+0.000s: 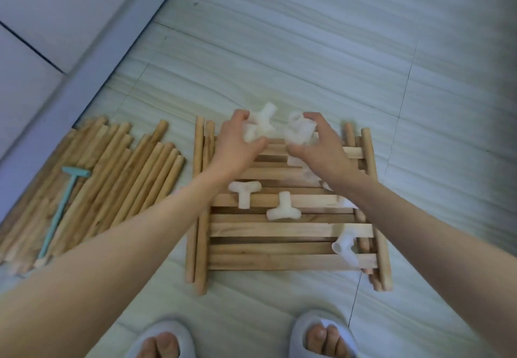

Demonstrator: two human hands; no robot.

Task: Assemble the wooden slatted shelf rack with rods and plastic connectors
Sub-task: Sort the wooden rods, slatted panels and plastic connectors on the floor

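Observation:
A stack of wooden slatted shelf panels (279, 230) lies on the floor in front of me. Several white plastic connectors rest on it, among them a T-piece (244, 193), a second T-piece (283, 210) and one (345, 247) near the right edge. My left hand (237, 145) grips a white connector (261, 125) at the far end of the stack. My right hand (319, 145) curls round another white connector (299, 129) beside it. A pile of wooden rods (112, 181) lies to the left.
A teal T-handled tool (65, 204) rests on the rod pile. Two loose rods (200, 190) lie along the left side of the stack. A pale wall base (84, 83) runs diagonally at the left. My feet in grey slippers (321, 335) stand at the bottom.

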